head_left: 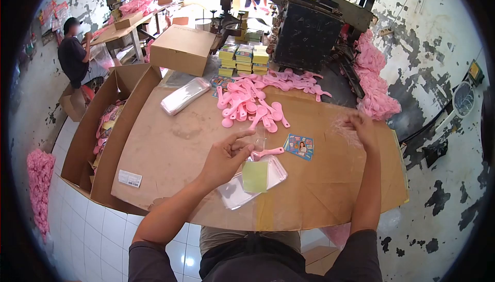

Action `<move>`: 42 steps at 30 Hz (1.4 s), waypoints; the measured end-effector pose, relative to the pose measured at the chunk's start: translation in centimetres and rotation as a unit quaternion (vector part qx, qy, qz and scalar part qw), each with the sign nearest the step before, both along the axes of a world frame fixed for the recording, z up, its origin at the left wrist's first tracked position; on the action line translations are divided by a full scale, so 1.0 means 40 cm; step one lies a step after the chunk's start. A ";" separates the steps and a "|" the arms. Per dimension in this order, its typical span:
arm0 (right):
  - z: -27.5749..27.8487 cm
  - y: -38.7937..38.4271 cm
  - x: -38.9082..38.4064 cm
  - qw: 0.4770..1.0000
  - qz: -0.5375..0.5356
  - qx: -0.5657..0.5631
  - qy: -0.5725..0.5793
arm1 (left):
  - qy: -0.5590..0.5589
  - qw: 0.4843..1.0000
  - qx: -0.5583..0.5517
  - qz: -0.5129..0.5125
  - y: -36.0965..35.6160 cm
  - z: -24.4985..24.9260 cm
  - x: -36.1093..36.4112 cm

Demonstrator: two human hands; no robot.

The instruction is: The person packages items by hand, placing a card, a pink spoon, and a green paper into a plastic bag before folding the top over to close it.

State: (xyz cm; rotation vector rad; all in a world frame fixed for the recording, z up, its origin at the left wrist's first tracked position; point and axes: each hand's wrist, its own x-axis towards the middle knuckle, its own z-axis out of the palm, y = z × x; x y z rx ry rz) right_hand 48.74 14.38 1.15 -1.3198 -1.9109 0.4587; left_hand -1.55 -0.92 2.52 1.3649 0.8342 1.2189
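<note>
Head view: the left hand [227,154] is curled, fingertips pinching the end of a pink spoon [269,152] that lies just above a stack of clear bags [234,192] topped by a yellow slip [255,176]. The right hand [364,127], well apart, pinches a flimsy clear bag [342,125] over the cardboard worktop [170,148]. Printed cards [300,146] lie between the hands; a heap of pink spoons [246,104] sits beyond.

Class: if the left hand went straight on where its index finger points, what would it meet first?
The left hand would most likely meet the near edge of the pink spoon pile first, though depth is unclear.
</note>
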 end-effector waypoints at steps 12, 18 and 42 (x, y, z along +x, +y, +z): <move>0.088 -0.282 -0.563 0.968 0.207 -0.133 0.046 | 0.010 1.000 -0.009 0.026 0.010 -0.049 0.032; 0.013 -0.261 -0.656 0.876 0.315 -0.262 0.254 | -0.009 0.999 -0.041 0.015 0.015 -0.039 0.026; -0.031 -0.246 -0.602 0.856 0.234 -0.303 0.347 | 0.001 0.998 -0.048 -0.039 0.034 -0.077 0.001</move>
